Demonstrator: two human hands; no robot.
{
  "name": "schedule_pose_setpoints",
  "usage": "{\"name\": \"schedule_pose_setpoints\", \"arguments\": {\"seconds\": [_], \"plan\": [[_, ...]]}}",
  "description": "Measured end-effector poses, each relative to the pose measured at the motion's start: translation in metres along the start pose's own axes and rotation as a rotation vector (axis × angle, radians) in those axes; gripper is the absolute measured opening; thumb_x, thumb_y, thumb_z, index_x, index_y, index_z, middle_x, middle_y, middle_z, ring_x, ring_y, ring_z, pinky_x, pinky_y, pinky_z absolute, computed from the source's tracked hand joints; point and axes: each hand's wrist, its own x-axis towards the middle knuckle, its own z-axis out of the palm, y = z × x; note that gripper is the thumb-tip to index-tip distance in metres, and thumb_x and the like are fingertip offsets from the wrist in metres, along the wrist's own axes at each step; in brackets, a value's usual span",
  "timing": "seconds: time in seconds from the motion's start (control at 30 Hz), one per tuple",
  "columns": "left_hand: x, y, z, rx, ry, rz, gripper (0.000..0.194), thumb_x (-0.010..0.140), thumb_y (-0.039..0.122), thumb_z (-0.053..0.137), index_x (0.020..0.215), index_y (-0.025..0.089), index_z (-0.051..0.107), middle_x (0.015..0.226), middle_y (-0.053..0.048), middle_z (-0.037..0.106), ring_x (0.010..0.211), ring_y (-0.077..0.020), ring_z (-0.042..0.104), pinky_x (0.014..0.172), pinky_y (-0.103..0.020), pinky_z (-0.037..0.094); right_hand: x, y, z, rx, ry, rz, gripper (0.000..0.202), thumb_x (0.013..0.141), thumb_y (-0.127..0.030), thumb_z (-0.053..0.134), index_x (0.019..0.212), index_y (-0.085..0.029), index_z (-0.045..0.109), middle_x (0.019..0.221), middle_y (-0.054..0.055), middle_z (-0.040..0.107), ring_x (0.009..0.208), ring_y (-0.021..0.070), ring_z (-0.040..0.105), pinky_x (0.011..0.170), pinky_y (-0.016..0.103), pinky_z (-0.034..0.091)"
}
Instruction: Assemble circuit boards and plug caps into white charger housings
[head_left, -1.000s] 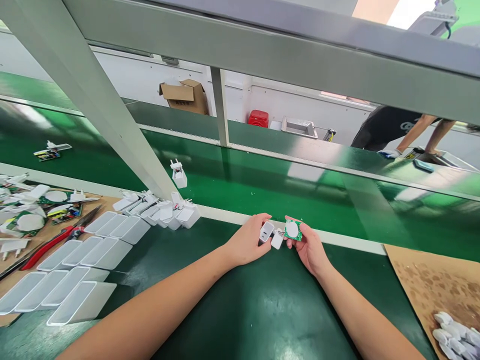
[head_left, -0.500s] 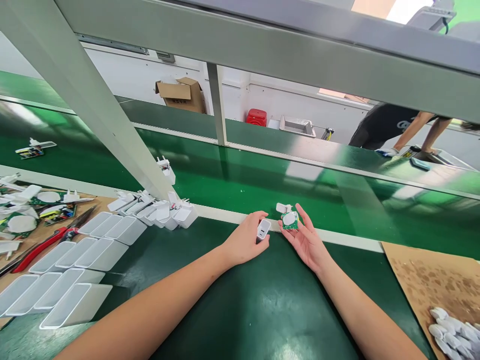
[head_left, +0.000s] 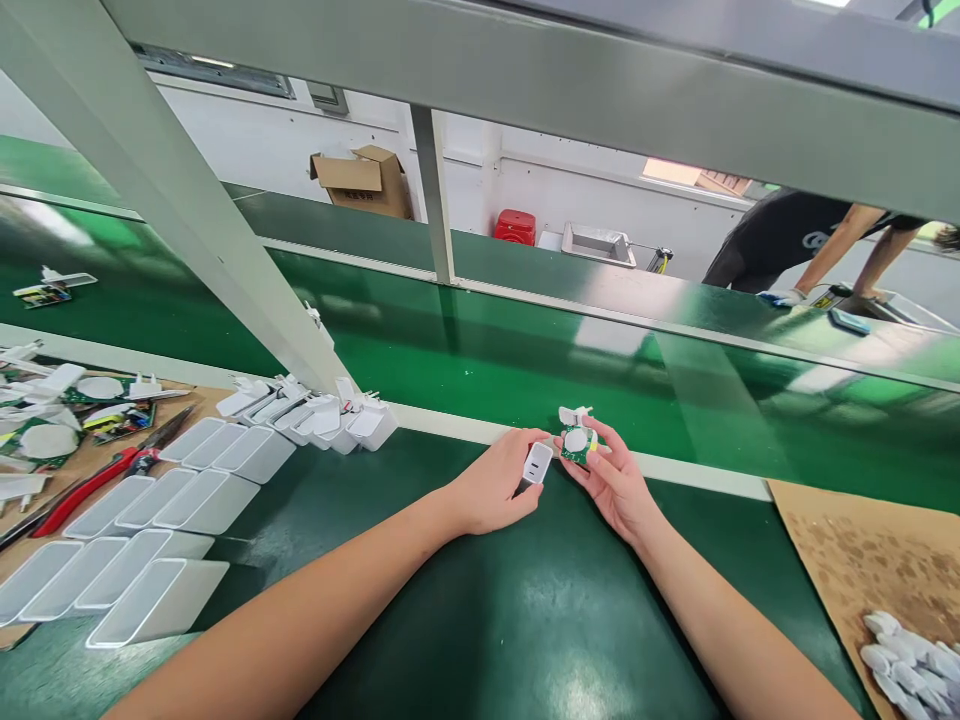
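My left hand (head_left: 495,483) is closed around a white charger housing (head_left: 537,465), its end face with two small port slots turned up toward me. Just to the right, my right hand (head_left: 615,478) pinches a green circuit board (head_left: 576,444) that carries a round white pad. A white plug piece (head_left: 573,414) sits at the board's far end, seemingly joined to it. The board and the housing are close together but apart, both held above the bench near its far edge. Inside the housing is hidden from view.
Rows of open white housings (head_left: 161,600) stand at left, beside red-handled pliers (head_left: 90,490) and loose circuit boards (head_left: 45,440). Plug-topped housings (head_left: 322,420) cluster by the slanted post (head_left: 217,250). White gloves (head_left: 904,650) lie on cardboard (head_left: 862,540) at right. Another person (head_left: 817,240) works across the line.
My right fingers have closed in on the circuit board, where they were more spread before. The housing in my left hand has moved slightly right. Charger pieces on the green belt have shifted left.
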Motion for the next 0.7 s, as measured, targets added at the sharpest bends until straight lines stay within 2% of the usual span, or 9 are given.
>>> {"name": "schedule_pose_setpoints", "arguments": {"seconds": [0.07, 0.17, 0.4, 0.57, 0.7], "plan": [[0.001, 0.0, -0.002, -0.018, -0.039, -0.019, 0.058, 0.1, 0.031, 0.066, 0.152, 0.025, 0.042, 0.151, -0.014, 0.056, 0.137, -0.0331, 0.056, 0.118, -0.053, 0.048, -0.002, 0.004, 0.001, -0.058, -0.018, -0.053, 0.048, 0.089, -0.037, 0.089, 0.133, -0.034, 0.069, 0.137, 0.006, 0.075, 0.134, 0.029, 0.07, 0.123, 0.059, 0.051], [0.003, -0.001, -0.007, -0.042, -0.096, -0.017, 0.059, 0.101, 0.043, 0.071, 0.153, 0.027, 0.046, 0.151, -0.013, 0.058, 0.138, -0.0338, 0.056, 0.118, -0.053, 0.047, -0.004, 0.012, 0.0, -0.164, -0.02, -0.158, 0.045, 0.088, -0.038, 0.09, 0.128, -0.034, 0.07, 0.138, 0.007, 0.074, 0.13, 0.0293, 0.072, 0.117, 0.059, 0.056], [0.005, -0.008, -0.007, -0.108, -0.086, 0.036, 0.053, 0.095, 0.048, 0.08, 0.14, 0.028, 0.059, 0.146, -0.012, 0.064, 0.136, -0.0342, 0.058, 0.115, -0.05, 0.048, -0.011, 0.022, 0.0, -0.453, -0.063, -0.475, 0.035, 0.092, -0.026, 0.086, 0.124, -0.032, 0.073, 0.133, 0.009, 0.072, 0.129, 0.0276, 0.072, 0.108, 0.047, 0.064], [0.004, -0.009, -0.003, -0.1, -0.059, 0.051, 0.055, 0.094, 0.045, 0.082, 0.142, 0.029, 0.059, 0.143, -0.012, 0.064, 0.136, -0.0337, 0.057, 0.117, -0.051, 0.046, -0.02, 0.023, 0.003, -0.546, -0.076, -0.608, 0.04, 0.093, -0.016, 0.081, 0.128, -0.032, 0.07, 0.13, 0.01, 0.069, 0.129, 0.0281, 0.071, 0.106, 0.047, 0.065], [0.003, -0.009, -0.002, -0.076, -0.048, 0.082, 0.055, 0.096, 0.04, 0.08, 0.144, 0.028, 0.057, 0.139, -0.012, 0.065, 0.135, -0.0336, 0.057, 0.118, -0.051, 0.046, -0.024, 0.025, 0.0, -0.731, -0.097, -0.688, 0.042, 0.092, -0.012, 0.081, 0.129, -0.031, 0.069, 0.127, 0.01, 0.071, 0.123, 0.0265, 0.072, 0.106, 0.047, 0.063]]}}
